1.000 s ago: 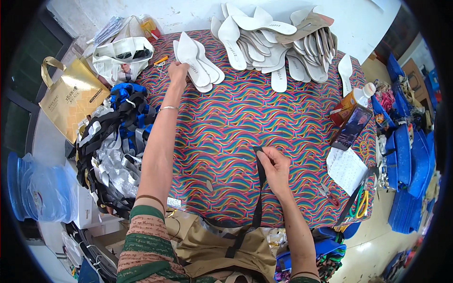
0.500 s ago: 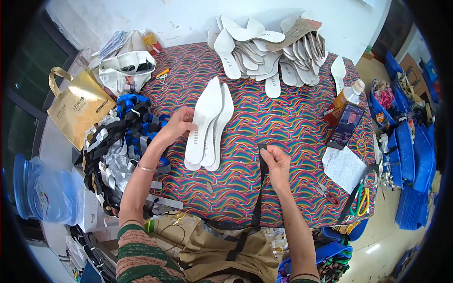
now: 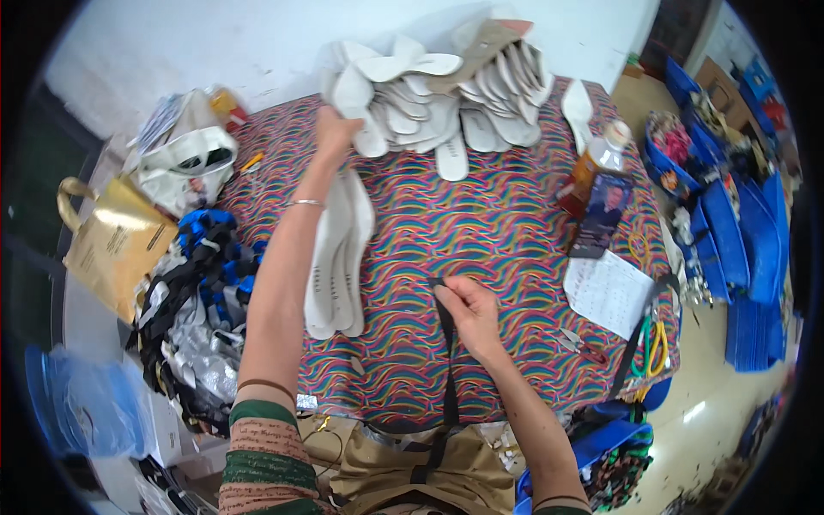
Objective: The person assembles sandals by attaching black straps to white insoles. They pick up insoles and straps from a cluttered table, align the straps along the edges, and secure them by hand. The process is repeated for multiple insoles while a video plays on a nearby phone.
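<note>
My left hand (image 3: 335,133) is stretched to the far side of the table and closes on a white insole (image 3: 359,116) at the left edge of a big heap of white insoles (image 3: 446,94). Beneath my left forearm a short stack of white insoles (image 3: 339,257) lies flat on the wavy multicoloured cloth (image 3: 481,223). My right hand (image 3: 468,311) rests near the front edge and pinches the top end of a black strap (image 3: 448,369). The strap runs down over the table edge toward my lap.
An orange bottle (image 3: 596,163), a dark box (image 3: 602,215), a paper sheet (image 3: 609,292), small scissors (image 3: 579,343) and green and yellow tools (image 3: 650,343) sit at the right. Left are black and blue straps (image 3: 197,292), a gold bag (image 3: 112,240) and a white bag (image 3: 184,167). Blue crates (image 3: 747,257) stand on the floor.
My left hand drew a stack of insoles toward me, left it on the cloth, and has reached back to the far heap. My right hand has stayed on the black strap.
</note>
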A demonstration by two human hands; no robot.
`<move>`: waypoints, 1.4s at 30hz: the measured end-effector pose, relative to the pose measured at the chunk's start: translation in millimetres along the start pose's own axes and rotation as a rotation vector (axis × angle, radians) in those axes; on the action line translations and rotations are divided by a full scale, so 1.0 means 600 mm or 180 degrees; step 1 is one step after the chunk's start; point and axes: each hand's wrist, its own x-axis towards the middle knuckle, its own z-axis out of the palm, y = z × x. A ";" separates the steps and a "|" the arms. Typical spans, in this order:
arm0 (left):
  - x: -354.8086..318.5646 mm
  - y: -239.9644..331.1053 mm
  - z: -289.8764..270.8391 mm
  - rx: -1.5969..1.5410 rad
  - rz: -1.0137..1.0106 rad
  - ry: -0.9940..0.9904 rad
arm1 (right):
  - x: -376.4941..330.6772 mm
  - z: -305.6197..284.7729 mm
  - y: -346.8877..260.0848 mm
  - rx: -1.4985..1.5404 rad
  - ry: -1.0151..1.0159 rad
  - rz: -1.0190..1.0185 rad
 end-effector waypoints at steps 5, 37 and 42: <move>0.050 -0.050 -0.076 -0.1117 -0.0616 -0.0943 | 0.007 0.006 0.023 -0.0463 0.0032 -0.0365; -0.426 0.175 -0.192 -0.1914 -0.0098 -0.0144 | -0.001 -0.026 0.006 0.1051 -0.0270 0.0107; -0.532 0.157 -0.210 -0.1979 -0.0945 0.0137 | -0.089 -0.038 -0.102 0.2028 0.0242 0.0511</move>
